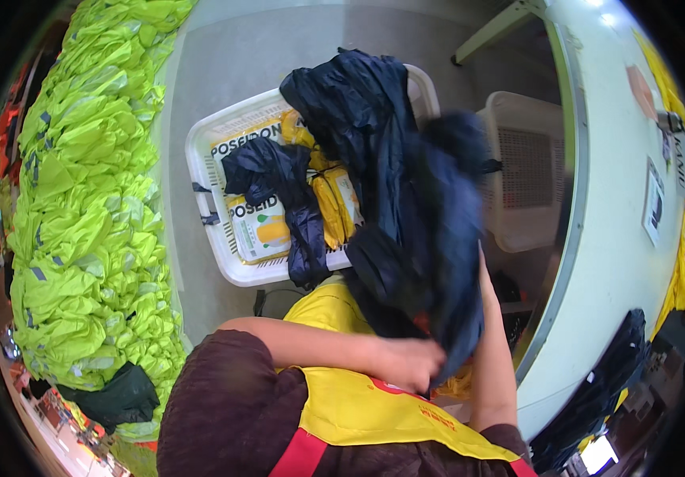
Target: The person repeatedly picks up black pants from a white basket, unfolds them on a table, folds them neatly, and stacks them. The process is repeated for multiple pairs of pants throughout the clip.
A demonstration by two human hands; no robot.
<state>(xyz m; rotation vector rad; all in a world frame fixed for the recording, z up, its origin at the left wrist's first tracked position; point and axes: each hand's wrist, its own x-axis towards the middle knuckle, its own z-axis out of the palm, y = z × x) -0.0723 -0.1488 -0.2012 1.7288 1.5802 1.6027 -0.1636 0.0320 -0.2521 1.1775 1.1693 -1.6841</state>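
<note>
A crumpled navy-blue garment (446, 207) of thin, slightly shiny cloth hangs in front of me, its upper part smeared by motion. My left hand (415, 362) is closed on its lower edge, close to my yellow apron (374, 405). Along the garment's right side rises my right hand (484, 278); cloth hides most of its fingers. Another stretch of dark cloth (350, 103) drapes over the far rim of a white plastic basket (239, 274). Whether it joins the garment in my hands, I cannot tell. A smaller dark piece (267, 171) lies across the basket's contents.
Yellow-and-white printed packages (259, 230) lie in the basket. Bright lime-yellow garments (92, 238) are heaped along the left. On the right stands a pale table (605, 238), with a second white basket (521, 171) beneath it. Dark cloth (597, 389) hangs at the table's near end.
</note>
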